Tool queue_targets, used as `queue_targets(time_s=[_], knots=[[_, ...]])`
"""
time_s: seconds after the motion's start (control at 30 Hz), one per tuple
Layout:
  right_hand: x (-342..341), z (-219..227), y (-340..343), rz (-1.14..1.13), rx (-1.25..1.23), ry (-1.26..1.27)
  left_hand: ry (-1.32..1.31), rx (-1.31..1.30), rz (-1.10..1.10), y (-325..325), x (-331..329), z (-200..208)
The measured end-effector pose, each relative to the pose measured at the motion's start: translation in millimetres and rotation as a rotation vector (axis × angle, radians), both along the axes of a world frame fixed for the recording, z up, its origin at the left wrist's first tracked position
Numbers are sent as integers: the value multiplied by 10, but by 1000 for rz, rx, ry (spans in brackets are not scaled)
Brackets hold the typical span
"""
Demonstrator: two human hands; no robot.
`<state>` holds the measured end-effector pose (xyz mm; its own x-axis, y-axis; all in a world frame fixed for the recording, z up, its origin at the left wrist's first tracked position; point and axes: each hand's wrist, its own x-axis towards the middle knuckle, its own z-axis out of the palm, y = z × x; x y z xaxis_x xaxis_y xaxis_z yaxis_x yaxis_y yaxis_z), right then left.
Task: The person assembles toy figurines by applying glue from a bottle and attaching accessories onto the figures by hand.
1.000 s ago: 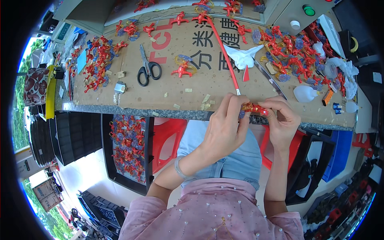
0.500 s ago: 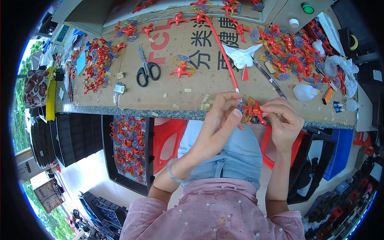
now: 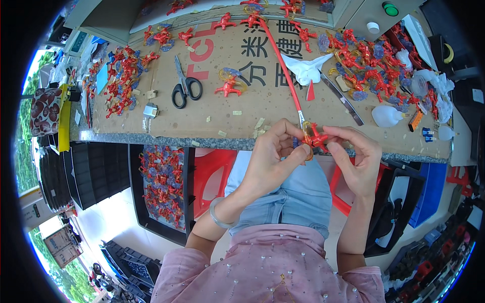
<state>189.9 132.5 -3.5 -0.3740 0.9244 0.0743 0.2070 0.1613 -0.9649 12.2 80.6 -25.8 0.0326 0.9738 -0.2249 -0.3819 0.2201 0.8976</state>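
Note:
A small red toy figurine (image 3: 317, 139) with clear yellow and blue plastic parts is pinched in my left hand (image 3: 275, 159), just over the bench's near edge. My right hand (image 3: 361, 156) has its thumb and index finger around the figurine's right side, with the other fingers loosely curled. A long red-handled paintbrush (image 3: 284, 68) slants across the cardboard; its metal end reaches down beside the figurine, and its tip is hidden there. Ahead of my left hand lies another red figurine (image 3: 229, 88) alone. Black-handled scissors (image 3: 187, 88) rest to its left.
Heaps of red figurines lie at left (image 3: 121, 83) and right (image 3: 371, 70). A metal blade (image 3: 343, 101), white cloth (image 3: 307, 69) and white squeeze bottle (image 3: 386, 116) sit on the right. Below the bench at left, a black tray (image 3: 188, 202) holds more figurines.
The figurine has turned and shifted slightly left in my left fingers. My right thumb and fingers have spread a little apart from their tighter pinch.

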Motion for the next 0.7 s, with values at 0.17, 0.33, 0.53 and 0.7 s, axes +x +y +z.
queue_targets(time_s=[0.17,0.33,0.53,0.7], knots=[[-84,-4,-56,-3,51,-8,-46,3,31,2,-2,-34],[-161,-21,-90,-52,109,-59,-171,5,30,7,-2,-71],[-176,5,-93,-57,152,-76,-200,-13,44,-10,-2,-66],[-186,13,-93,-77,162,-93,-230,-35,65,-19,5,-60]])
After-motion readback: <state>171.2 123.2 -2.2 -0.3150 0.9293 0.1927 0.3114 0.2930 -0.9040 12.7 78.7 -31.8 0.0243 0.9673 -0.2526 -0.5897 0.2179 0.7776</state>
